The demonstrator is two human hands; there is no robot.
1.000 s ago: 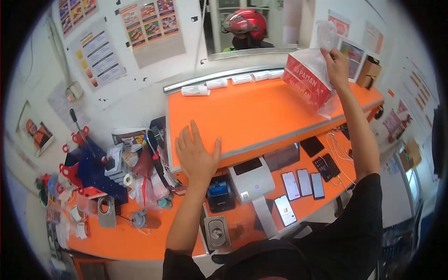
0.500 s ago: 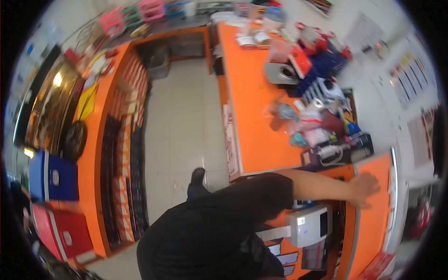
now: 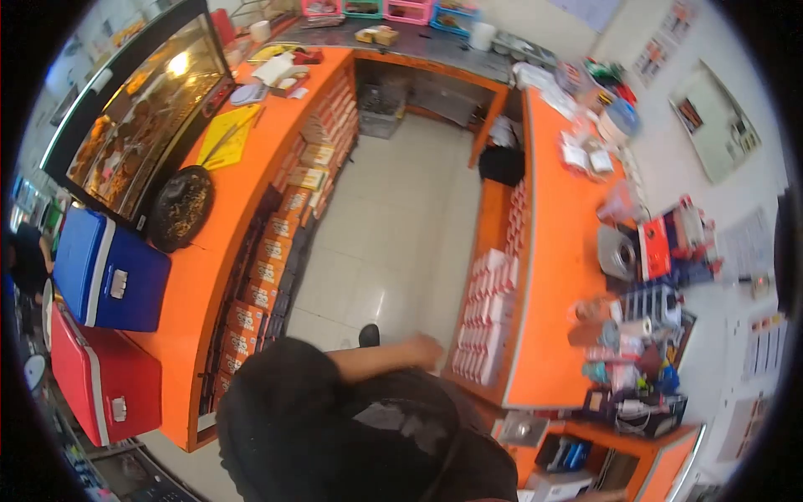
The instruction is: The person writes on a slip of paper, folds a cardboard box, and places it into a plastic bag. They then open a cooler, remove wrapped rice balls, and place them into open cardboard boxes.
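My left hand is in front of my body, at the end of a bent bare forearm. It is over the floor beside the right-hand shelves, close to stacked white and red boxes. Its fingers are blurred, and I see no object in it. At the bottom edge, part of what looks like my right hand shows near a white device and the orange counter. The fingers there are cut off and smeared. My black sleeve and torso fill the lower middle.
Left counter: blue cooler, red cooler, dark round pan, yellow board and lit glass food case. Right counter: metal container, bags and bottles. Tiled floor between; a person at far left.
The view has swung left, showing more of the left counter. My left arm, stretched over the right-hand orange counter before, is now bent before my body. The white device has dropped towards the bottom edge.
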